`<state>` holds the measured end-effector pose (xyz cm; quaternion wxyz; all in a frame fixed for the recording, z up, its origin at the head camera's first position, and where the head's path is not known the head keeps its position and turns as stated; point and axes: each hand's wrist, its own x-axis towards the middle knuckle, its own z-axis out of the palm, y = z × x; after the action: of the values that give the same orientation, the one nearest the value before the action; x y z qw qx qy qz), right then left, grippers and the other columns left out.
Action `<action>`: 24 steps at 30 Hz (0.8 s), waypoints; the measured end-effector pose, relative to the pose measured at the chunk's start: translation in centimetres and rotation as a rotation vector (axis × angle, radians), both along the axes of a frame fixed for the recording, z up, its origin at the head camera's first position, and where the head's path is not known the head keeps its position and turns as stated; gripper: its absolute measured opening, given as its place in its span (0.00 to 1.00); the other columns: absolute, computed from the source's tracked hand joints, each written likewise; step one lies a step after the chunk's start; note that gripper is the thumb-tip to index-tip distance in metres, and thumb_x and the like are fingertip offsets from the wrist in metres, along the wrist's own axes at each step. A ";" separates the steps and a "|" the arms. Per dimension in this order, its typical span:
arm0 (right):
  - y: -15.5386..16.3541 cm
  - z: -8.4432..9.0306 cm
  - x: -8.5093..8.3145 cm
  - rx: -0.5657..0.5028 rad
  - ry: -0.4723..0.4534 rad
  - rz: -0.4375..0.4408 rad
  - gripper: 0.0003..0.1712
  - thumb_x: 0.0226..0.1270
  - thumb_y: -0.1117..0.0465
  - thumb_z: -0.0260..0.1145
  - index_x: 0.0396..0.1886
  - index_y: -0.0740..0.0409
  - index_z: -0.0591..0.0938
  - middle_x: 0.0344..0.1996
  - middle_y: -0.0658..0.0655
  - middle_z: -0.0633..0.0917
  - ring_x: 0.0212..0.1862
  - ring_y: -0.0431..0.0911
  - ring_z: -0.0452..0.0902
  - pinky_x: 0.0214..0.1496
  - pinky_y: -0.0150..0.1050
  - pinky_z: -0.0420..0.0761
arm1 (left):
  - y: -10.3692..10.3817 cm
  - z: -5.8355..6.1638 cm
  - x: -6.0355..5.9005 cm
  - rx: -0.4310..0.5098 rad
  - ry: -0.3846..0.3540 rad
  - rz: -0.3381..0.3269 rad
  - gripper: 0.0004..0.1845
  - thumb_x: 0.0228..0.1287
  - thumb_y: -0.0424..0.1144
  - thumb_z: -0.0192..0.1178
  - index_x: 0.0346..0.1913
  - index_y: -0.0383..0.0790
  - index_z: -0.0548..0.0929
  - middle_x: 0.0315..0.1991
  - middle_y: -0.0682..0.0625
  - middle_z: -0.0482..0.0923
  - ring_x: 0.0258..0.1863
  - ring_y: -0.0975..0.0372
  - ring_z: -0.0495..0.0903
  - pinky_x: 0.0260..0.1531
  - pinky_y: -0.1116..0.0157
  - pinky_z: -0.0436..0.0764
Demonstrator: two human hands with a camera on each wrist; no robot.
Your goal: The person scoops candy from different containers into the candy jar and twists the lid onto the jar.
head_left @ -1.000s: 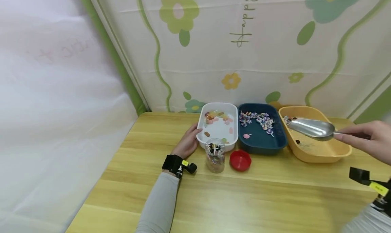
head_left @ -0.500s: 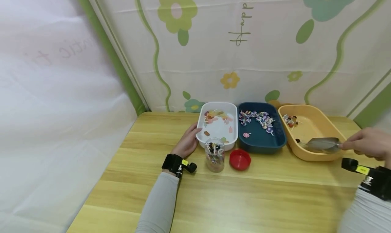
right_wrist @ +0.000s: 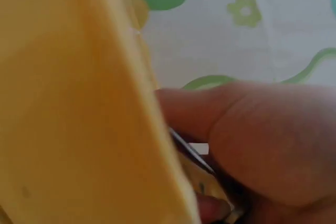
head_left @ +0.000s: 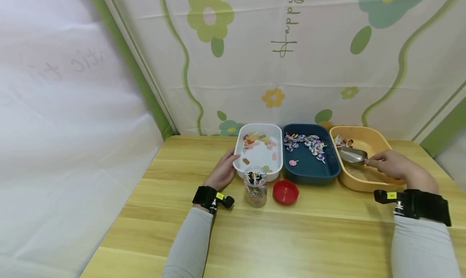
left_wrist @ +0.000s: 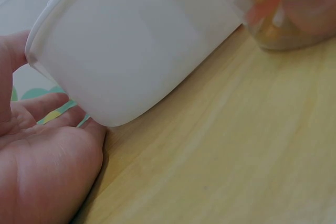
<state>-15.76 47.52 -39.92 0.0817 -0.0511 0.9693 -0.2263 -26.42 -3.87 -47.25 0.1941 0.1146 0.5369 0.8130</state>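
Fingers of right hand (head_left: 391,166) clamped on scoop (head_left: 352,155) handle, bowl low in yellow tray (head_left: 378,142) near its back-left candies | left hand (head_left: 221,172) fingers relaxed, straight, resting against white tray (head_left: 277,150) left wall | jar (head_left: 256,186) and red lid (head_left: 285,192) on table (head_left: 291,237) before trays | blue tray (head_left: 309,170) between

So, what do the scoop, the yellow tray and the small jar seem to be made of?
The scoop looks like polished metal: silver-grey with bright reflections. The yellow tray seems to be matte plastic, evenly coloured with rounded moulded corners. The small jar is clear, its contents show through; glass or clear plastic, I cannot tell which.
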 end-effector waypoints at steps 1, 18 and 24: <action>0.1 -0.3 -0.1 -0.002 0.014 0.005 0.23 0.81 0.59 0.56 0.50 0.79 0.83 0.45 0.78 0.83 0.44 0.66 0.80 0.45 0.59 0.81 | 0.0 0.0 0.0 0.000 0.000 0.001 0.30 0.82 0.33 0.44 0.82 0.39 0.53 0.82 0.43 0.48 0.80 0.53 0.52 0.79 0.59 0.55; 0.7 -1.2 -0.1 -0.078 0.125 -0.003 0.24 0.82 0.57 0.53 0.52 0.76 0.83 0.42 0.72 0.85 0.40 0.54 0.81 0.36 0.42 0.80 | 0.0 0.1 0.1 -0.003 -0.011 0.018 0.29 0.82 0.33 0.44 0.81 0.40 0.55 0.82 0.43 0.49 0.80 0.53 0.52 0.78 0.59 0.56; 0.2 -2.0 -0.8 -0.129 0.102 -0.027 0.26 0.85 0.58 0.48 0.55 0.79 0.80 0.41 0.71 0.83 0.37 0.50 0.76 0.33 0.40 0.76 | 0.1 0.1 0.1 -0.013 -0.021 0.024 0.29 0.82 0.33 0.45 0.81 0.42 0.56 0.81 0.45 0.51 0.79 0.54 0.53 0.78 0.60 0.58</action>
<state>-16.52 47.77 -41.88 0.0257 -0.0548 0.9561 -0.2866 -26.33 -3.80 -47.17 0.1907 0.0983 0.5414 0.8129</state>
